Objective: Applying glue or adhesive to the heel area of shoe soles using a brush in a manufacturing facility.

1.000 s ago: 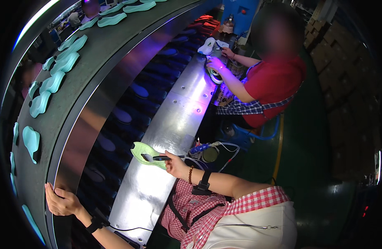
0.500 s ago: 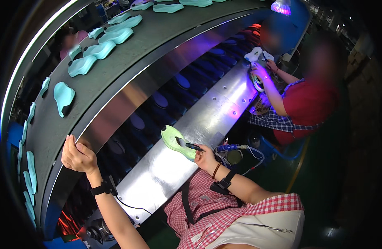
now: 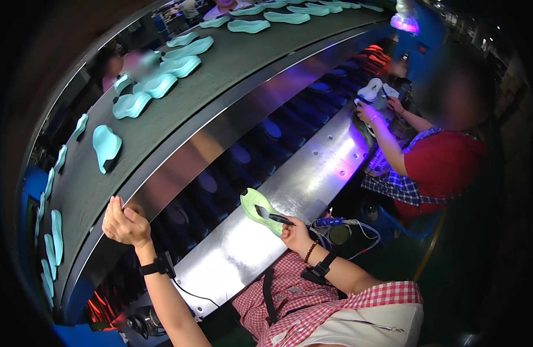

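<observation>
My right hand [image 3: 296, 234] grips a black-handled brush [image 3: 281, 219]. Its bristles rest on the inner face of a pale green shoe sole [image 3: 252, 202]. That sole sits on the shiny metal ledge [image 3: 220, 254] in front of me, and its near end is partly hidden by my right hand. At the left, my left hand [image 3: 126, 224] is raised at the metal rim [image 3: 162, 173] of the conveyor. Its fingers are bent and pressed together, with nothing visible in them.
The dark conveyor belt [image 3: 179, 110] carries several turquoise soles [image 3: 106, 146]. Below it, more soles stand in a dark recess. At the right a co-worker in red [image 3: 446, 165] handles a white sole [image 3: 370, 90]. A blue hose fitting [image 3: 330, 222] lies beside my right hand.
The whole view has shifted, so everything sits farther right and lower. The brush has moved slightly over the green sole. My left hand remains at the conveyor rim.
</observation>
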The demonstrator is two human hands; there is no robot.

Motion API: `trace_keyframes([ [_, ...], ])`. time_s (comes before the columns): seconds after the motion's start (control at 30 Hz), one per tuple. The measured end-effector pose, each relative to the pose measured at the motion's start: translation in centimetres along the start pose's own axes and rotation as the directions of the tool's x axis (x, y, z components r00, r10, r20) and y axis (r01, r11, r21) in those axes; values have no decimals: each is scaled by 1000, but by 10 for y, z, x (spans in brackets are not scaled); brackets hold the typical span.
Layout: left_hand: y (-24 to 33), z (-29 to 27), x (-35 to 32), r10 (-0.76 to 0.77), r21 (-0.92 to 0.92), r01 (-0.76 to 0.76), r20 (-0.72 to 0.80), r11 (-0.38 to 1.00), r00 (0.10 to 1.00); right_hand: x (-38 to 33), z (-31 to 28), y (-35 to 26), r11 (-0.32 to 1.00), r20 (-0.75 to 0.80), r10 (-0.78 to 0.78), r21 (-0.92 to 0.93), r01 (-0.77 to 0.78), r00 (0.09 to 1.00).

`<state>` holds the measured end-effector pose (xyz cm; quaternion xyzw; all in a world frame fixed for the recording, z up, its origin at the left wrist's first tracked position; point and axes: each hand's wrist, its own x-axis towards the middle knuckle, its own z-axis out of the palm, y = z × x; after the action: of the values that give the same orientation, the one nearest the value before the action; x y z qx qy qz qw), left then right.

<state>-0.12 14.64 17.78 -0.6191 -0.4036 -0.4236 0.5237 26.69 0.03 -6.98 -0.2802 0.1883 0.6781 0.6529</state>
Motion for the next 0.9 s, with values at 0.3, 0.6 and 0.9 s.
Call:
trace_keyframes([
  [0.3,-4,4,2,-27,-22,27,25,999,999,-11,-8,-2,999,58,-4,-50,7,998],
  [0.6,4,-4,39,-341,-90,411,417,907,843,-17,-13,-12,986,79,-6,-168,19,997],
  [0.9,96,46,188,207,-291,207,913,934,351,-14,-13,-26,984,74,35,-177,-21,997],
])
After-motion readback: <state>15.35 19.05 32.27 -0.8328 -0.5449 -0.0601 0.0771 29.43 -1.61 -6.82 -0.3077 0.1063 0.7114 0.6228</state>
